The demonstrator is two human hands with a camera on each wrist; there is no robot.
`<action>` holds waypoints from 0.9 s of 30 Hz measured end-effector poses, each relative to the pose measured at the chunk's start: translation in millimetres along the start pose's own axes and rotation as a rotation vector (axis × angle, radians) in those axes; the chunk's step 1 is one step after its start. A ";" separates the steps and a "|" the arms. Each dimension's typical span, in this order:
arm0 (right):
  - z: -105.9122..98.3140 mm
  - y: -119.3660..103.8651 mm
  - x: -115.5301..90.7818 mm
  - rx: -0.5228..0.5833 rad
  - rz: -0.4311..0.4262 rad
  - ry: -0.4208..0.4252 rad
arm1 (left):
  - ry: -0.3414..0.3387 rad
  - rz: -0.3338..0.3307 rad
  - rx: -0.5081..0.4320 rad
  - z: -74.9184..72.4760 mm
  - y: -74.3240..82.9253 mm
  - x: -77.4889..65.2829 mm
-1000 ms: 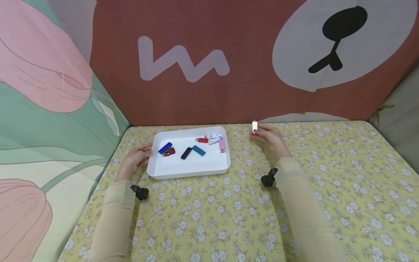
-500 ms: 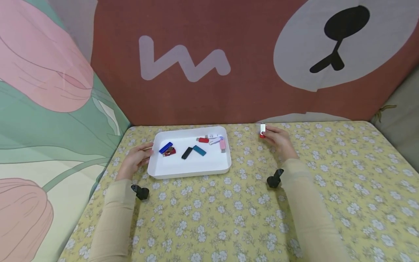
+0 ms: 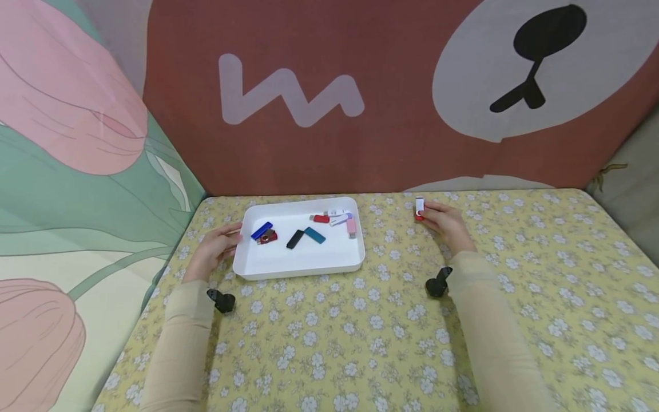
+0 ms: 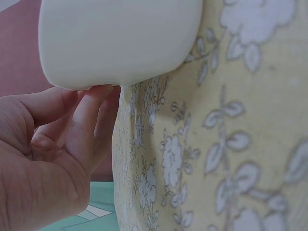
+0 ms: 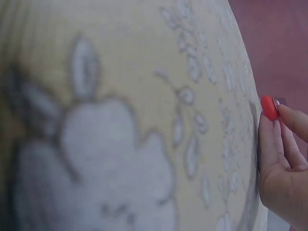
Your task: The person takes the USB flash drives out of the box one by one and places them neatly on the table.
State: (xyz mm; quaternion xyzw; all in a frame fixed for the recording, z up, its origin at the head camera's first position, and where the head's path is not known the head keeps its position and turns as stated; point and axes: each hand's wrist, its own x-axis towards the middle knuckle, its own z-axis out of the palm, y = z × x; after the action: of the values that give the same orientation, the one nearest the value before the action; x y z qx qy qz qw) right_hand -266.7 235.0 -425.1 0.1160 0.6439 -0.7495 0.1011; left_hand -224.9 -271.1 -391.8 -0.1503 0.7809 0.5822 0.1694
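Observation:
My right hand (image 3: 448, 224) pinches a USB flash drive (image 3: 419, 207) with a red end and a silver-white cover, right of the tray near the table's back. In the right wrist view only its red end (image 5: 269, 108) shows between thumb and fingers. My left hand (image 3: 212, 249) touches the outer left wall of a white tray (image 3: 298, 269) with its fingertips, as the left wrist view also shows. Inside the tray lie several flash drives: a blue one (image 3: 261, 230), a dark red one (image 3: 267, 237), a black one (image 3: 295, 239), a teal one (image 3: 315, 235) and a pink one (image 3: 351, 226).
At the tray's back right, a red flash drive (image 3: 320, 218) lies beside white ones, one with a purple end. A yellow floral cloth (image 3: 329, 332) covers the table. A brown printed backdrop (image 3: 309, 160) rises behind it, and a floral panel (image 3: 92, 229) stands left.
My right hand has moved right and slightly toward me with the flash drive, away from the tray. The left hand and the tray's contents look the same.

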 end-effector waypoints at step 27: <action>25.9 -2.0 2.1 -0.418 -0.010 0.210 | 0.032 -0.025 0.023 3.5 1.0 2.3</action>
State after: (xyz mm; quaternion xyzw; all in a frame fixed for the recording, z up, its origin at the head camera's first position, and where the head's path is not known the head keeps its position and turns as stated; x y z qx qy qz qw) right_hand -270.5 209.7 -420.2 0.1668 0.7928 -0.5840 0.0516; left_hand -227.0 -267.5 -393.0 -0.1672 0.7881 0.5688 0.1658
